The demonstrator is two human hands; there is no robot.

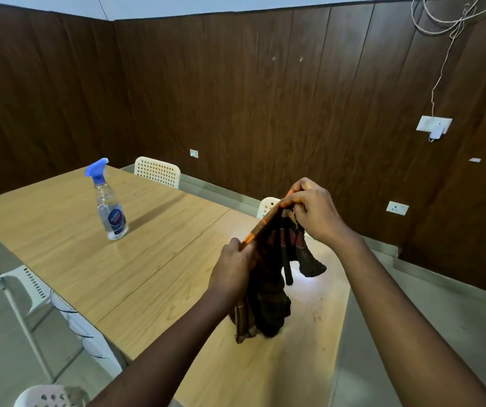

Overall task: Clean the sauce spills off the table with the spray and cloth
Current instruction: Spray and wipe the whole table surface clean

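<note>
A dark checked cloth (268, 298) with an orange edge hangs above the wooden table (153, 259). My left hand (233, 268) pinches its near top edge, and my right hand (312, 210) pinches the far top edge, higher up. The cloth's lower end touches or nearly touches the tabletop. Faint smears show on the wet, shiny patch of table (318, 301) to the right of the cloth. A clear spray bottle (109, 207) with a blue trigger head stands upright on the table at the far left, apart from both hands.
White perforated chairs stand around the table: one at the far side (158, 171), one behind the cloth (266, 205), some along the left edge (30, 283) and one at the bottom left (48, 396). Dark wood-panelled walls close in the room. The table's right edge runs next to my right arm.
</note>
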